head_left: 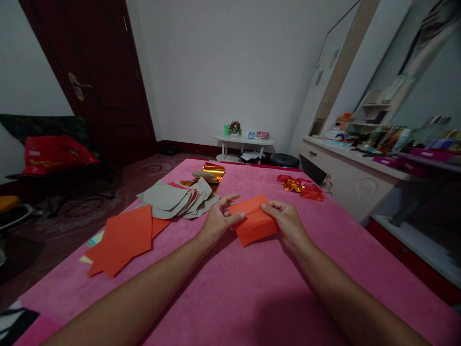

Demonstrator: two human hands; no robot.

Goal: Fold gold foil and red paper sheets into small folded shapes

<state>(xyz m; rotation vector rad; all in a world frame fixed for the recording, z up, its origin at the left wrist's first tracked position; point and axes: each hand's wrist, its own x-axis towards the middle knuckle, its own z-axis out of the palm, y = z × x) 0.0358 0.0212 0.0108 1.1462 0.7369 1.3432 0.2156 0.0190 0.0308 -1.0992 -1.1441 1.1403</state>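
Pink cloth [360, 288] spread across the foreground, near edge cut off by the frame. Dark red door [99, 81] at far left, top cropped away. Pale dresser [345, 168] along the right, clutter on top too dim and blurred to sort out. Low white table [245, 141] by the far wall, partly hidden behind the cloth's far edge. Left forearm [151, 293] and right forearm [342, 288] slanting inward from below, elbows out of frame. Red bag [57, 154] at left, print unreadable. Fanned grey papers [167, 197], lower layers covered; in front, orange sheets [124, 235], overlapping pale paper with only its edges showing. Folded orange paper [255, 228] tilted between the hands, over the middle of the cloth; underside hidden, contact with the cloth impossible to tell. Right hand [290, 223] pinching the right side, thumb on top, fingers mostly concealed beneath. Left hand [219, 220] gripping the left side, thumb laid flat over it, index finger lifted away. Crumpled gold foil [293, 185] farther right, shape unclear.
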